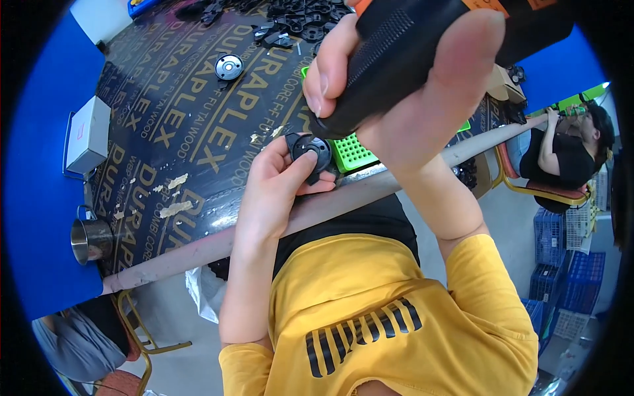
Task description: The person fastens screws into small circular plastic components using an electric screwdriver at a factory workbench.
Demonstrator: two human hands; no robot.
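Note:
My left hand (267,181) is closed around a small round black plastic part (319,149), with the thumb pressed on its face. Close to the camera, my right hand (429,119) grips a black power tool (403,56) with a ribbed handle and orange patches. The tool's working end runs out of view at the upper right. It hangs above a green perforated tray (354,153) at the table's near edge and hides much of it. Beyond my left hand, a similar black part with a silver disc (229,66) lies on the table.
Many loose black parts (304,26) are heaped at the far side. On the left stand a white box (89,135) and a metal mug (91,239), beside a blue panel (39,178). A cardboard box (505,87) and a seated person (561,155) are at the right.

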